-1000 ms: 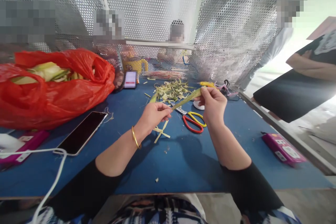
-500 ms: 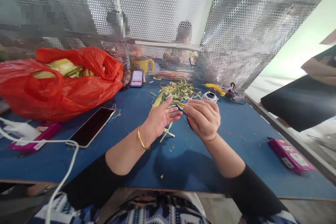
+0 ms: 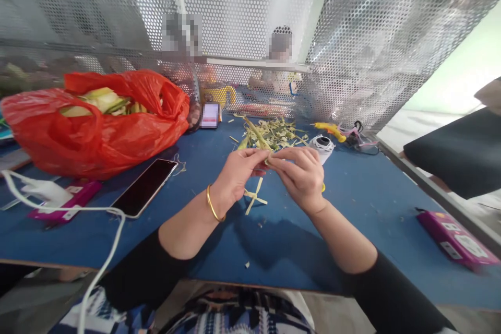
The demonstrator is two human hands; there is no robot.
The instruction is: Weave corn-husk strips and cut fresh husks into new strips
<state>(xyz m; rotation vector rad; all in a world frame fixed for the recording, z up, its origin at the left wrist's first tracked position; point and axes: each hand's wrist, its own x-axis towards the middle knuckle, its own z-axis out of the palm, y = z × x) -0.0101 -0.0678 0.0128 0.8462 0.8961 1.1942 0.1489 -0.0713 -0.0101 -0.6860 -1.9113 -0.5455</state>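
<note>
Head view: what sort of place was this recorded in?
Probably a shared craft workroom, though I can't be sure: a blue table bears plant scraps and a red bag, and another person shows through the perforated screen.

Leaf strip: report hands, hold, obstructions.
Left hand, right hand: both pinching leaf strip. Far end pointing outward. Leaf scraps beyond; no blockage seen.

Glossy plastic bag (image 3: 94, 141), matt tabletop (image 3: 364, 203), perforated metal screen (image 3: 242, 15), shiny bangle (image 3: 210, 202), leaf strip (image 3: 256, 133) perhaps fibrous
</note>
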